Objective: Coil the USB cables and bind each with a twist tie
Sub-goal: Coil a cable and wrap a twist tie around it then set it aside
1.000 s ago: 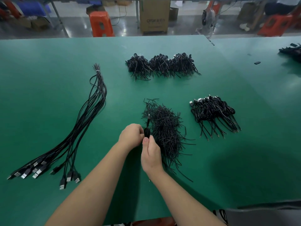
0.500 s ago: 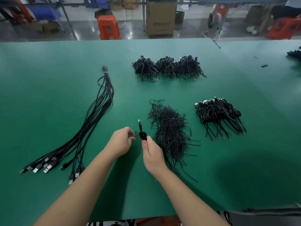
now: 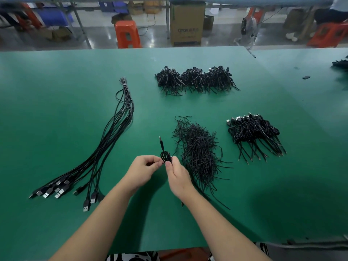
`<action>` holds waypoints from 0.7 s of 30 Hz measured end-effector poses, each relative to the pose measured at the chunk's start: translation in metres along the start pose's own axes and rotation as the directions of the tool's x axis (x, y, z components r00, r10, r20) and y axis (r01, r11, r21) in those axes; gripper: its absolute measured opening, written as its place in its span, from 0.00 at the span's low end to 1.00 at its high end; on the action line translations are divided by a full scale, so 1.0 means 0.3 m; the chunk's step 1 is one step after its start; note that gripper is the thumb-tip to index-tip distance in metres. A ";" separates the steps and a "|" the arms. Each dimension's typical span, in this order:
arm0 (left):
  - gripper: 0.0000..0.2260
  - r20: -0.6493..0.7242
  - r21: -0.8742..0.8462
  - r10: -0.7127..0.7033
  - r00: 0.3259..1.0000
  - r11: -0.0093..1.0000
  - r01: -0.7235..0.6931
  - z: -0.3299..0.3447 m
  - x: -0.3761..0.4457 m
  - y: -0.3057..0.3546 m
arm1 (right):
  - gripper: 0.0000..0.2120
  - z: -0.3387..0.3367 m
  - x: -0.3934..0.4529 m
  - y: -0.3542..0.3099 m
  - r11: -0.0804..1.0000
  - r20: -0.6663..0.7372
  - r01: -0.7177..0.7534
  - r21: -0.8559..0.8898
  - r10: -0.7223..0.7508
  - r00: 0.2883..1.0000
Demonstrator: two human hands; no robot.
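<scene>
Currently both hands meet just left of the tie pile (image 3: 198, 153), a loose heap of thin black wire ties on the green mat (image 3: 75, 91). Right hand (image 3: 178, 177) pinches the base of a small coiled cable (image 3: 165, 156), loops fanned up, plug end sticking straight out above. Left hand (image 3: 142, 171) has fingers curled, pinching at the coil's lower left; can't tell whether it grips a tie or the cable. Far left of the pile: straight cables (image 3: 105, 147), glossy black, USB plugs nearest the person. Right of pile: finished coils (image 3: 252, 132). Beyond it: three tangled black bundles (image 3: 195, 80).
</scene>
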State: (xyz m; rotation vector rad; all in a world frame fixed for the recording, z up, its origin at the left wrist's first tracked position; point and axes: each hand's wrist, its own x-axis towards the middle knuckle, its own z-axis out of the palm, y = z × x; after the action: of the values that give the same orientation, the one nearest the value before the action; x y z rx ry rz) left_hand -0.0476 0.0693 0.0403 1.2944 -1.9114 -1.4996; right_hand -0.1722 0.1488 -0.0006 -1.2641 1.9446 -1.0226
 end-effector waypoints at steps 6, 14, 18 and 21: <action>0.03 -0.073 0.382 0.127 0.989 0.920 -0.090 0.021 -0.007 -0.009 | 0.16 -0.002 0.001 -0.006 1.000 -0.015 0.002 0.013 -0.002 1.000; 0.11 0.168 0.804 0.777 0.607 0.249 -0.541 0.033 -0.055 -0.048 | 0.15 -0.027 0.026 0.000 0.962 0.160 -0.121 0.246 0.083 0.984; 0.17 0.277 0.773 0.780 0.561 0.166 -0.612 0.010 -0.042 -0.035 | 0.14 -0.047 0.021 -0.001 0.946 0.246 -0.141 0.293 0.068 0.967; 0.12 0.223 0.773 0.771 0.597 0.233 -0.590 0.007 -0.035 -0.026 | 0.13 -0.046 0.015 -0.001 0.928 0.262 -0.150 0.341 0.059 0.963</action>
State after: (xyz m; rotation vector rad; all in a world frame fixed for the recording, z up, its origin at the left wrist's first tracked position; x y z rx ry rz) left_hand -0.0408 0.0791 0.0350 0.5474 -2.5747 0.0410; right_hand -0.1848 0.1484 0.0067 -1.0156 1.5336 -1.0514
